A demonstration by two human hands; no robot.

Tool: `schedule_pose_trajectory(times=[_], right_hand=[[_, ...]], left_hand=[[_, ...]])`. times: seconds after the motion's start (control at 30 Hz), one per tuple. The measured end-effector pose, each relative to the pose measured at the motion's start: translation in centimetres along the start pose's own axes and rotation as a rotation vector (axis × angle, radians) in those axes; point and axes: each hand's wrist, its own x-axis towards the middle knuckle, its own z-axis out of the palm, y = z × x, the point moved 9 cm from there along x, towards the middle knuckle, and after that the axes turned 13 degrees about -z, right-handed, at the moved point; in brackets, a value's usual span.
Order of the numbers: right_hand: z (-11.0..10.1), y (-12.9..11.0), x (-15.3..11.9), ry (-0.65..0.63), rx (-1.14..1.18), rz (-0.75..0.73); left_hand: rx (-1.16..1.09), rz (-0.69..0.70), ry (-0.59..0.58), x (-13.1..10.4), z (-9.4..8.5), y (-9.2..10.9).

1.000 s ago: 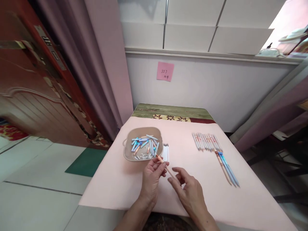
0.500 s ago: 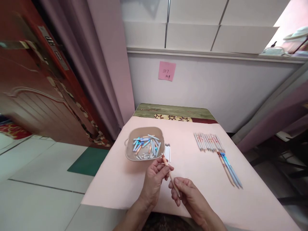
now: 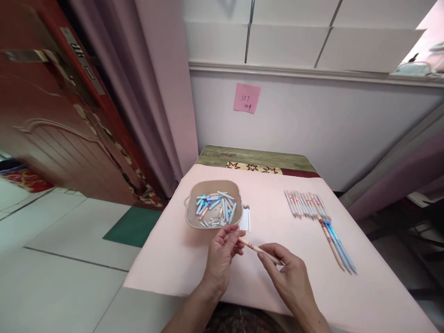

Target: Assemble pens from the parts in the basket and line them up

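Observation:
A beige pen is held between both hands, above the near part of the pink-covered table. My left hand pinches its upper left end, and my right hand grips its lower right end between thumb and fingers. Just beyond my left hand stands a beige basket with blue, lilac and beige pen parts and small pale pieces in it. Thin white refills with dark tips lie side by side at the basket's right. The pen's left tip is hidden by my left fingers.
Several clear-looking pens lie in a row on the right of the table. Nearer, blue and beige pens lie slanted together. A pink note is on the wall behind. A red-brown door stands at the left.
The pen has turned from steep to flatter, and my right hand has moved right and slightly up with its end. The view has shifted, so the table sits a little further right.

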Motion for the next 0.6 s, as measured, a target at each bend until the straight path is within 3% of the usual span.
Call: schedule_pose_trajectory(times=[0.13, 0.3, 0.4, 0.5, 0.6], right_hand=[[-1.6, -2.4, 0.0, 0.073, -0.239, -0.137], [-1.7, -4.7, -0.4, 0.209, -0.358, -0.309], [-0.5, -3.1, -0.1, 0.132, -0.249, -0.175], [1.7, -1.0, -0.1, -0.055, 0.026, 0.026], [3.5, -0.3, -0.4, -0.176, 0.299, 0.146]], left_hand=[[-0.142, -0.121, -0.040, 0.3, -0.1, -1.2], [-0.259, -0.283, -0.105, 0.1, 0.4, -2.8], [-0.234, -0.260, -0.123, -0.2, 0.8, -2.3], [-0.161, -0.155, -0.114, -0.3, 0.9, -1.1], [-0.115, -0.083, -0.083, -0.4, 0.6, -0.5]])
